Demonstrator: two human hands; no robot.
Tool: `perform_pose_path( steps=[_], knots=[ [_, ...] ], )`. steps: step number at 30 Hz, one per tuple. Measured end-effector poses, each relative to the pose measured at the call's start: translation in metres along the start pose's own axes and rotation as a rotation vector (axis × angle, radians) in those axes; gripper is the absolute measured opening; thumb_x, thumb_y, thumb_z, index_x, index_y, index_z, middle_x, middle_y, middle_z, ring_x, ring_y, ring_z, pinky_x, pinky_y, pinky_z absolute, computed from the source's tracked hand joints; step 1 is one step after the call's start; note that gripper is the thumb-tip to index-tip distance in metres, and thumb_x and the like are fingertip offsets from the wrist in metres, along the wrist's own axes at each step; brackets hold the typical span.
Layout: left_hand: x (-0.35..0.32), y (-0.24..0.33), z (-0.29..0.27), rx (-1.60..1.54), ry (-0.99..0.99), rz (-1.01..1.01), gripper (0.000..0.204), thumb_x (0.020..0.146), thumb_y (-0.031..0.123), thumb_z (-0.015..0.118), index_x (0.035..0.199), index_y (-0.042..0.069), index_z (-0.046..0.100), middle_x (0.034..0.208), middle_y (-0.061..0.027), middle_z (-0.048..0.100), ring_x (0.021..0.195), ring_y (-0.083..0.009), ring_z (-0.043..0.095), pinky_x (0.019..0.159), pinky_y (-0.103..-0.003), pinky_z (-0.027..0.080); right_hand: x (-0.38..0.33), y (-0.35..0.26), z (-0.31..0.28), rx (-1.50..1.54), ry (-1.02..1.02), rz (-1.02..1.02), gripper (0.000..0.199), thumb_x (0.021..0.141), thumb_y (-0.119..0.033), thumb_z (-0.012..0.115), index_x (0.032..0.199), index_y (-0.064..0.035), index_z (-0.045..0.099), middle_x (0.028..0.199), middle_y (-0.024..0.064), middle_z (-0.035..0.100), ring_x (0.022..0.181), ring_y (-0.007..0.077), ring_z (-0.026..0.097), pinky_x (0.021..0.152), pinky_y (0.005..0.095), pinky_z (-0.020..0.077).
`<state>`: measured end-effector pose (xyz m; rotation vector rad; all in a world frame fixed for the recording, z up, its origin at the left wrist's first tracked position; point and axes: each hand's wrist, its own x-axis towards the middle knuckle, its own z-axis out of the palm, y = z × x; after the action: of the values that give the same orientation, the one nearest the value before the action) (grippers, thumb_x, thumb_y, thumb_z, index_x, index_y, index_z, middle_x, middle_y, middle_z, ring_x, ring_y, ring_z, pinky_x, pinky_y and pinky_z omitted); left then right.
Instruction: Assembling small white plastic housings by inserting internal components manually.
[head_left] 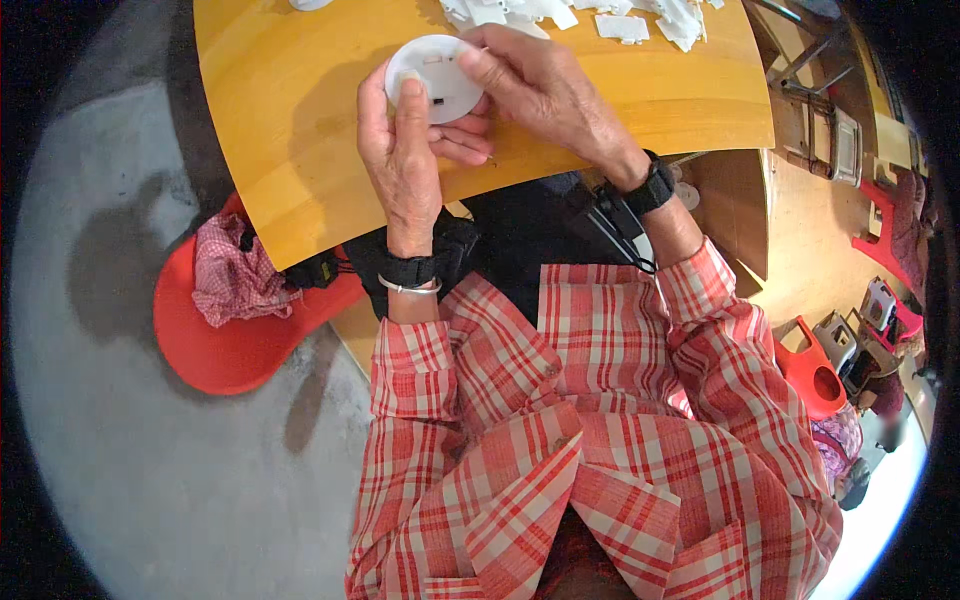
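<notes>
A round white plastic disc (455, 92) is held up over the yellow table, with a small dark slot and a faint rectangular mark on its face. My left hand (405, 150) grips it from the left, thumb on the face and fingers curled beneath. On its right side, my right hand (545, 90) also closes on it, thumb pressed near the upper rim. Just past my hands lies a heap of flat white plastic pieces (490, 12). One rectangular white piece (622, 28) sits at the near side of that heap.
The yellow table (300, 130) has its near edge below my hands. At left, a pink checked cloth (235, 270) lies on a red seat (215, 350). An open compartment (735, 200) is under the table's right side. Farther right are red stools (808, 370) and a person (850, 465).
</notes>
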<state>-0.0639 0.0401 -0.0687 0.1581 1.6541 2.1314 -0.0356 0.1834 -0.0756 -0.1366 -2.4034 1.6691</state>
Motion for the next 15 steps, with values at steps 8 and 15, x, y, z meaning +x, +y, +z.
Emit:
perform_pose_path(
  steps=[8, 15],
  knots=[
    [-0.003, 0.003, 0.005, 0.091, 0.048, 0.045, 0.034, 0.093, 0.023, 0.045, 0.120, 0.003, 0.039, 0.092, -0.0122, 0.058, 0.048, -0.0164, 0.058, 0.035, -0.023, 0.049, -0.008, -0.006, 0.006, 0.020, 0.028, 0.013, 0.029, 0.078, -0.020, 0.063, 0.099, -0.0010, 0.057, 0.068, 0.0171, 0.058, 0.058, 0.0261, 0.059, 0.053, 0.0330, 0.0468],
    [0.001, -0.004, 0.004, 0.151, 0.017, 0.040, 0.036, 0.095, 0.027, 0.041, 0.121, 0.003, 0.037, 0.089, -0.0140, 0.059, 0.051, -0.0180, 0.059, 0.039, -0.025, 0.051, -0.008, 0.002, 0.006, 0.055, 0.038, 0.065, 0.027, 0.082, -0.019, 0.060, 0.102, -0.0006, 0.057, 0.067, 0.0166, 0.056, 0.058, 0.0230, 0.058, 0.053, 0.0320, 0.0461]
  ],
)
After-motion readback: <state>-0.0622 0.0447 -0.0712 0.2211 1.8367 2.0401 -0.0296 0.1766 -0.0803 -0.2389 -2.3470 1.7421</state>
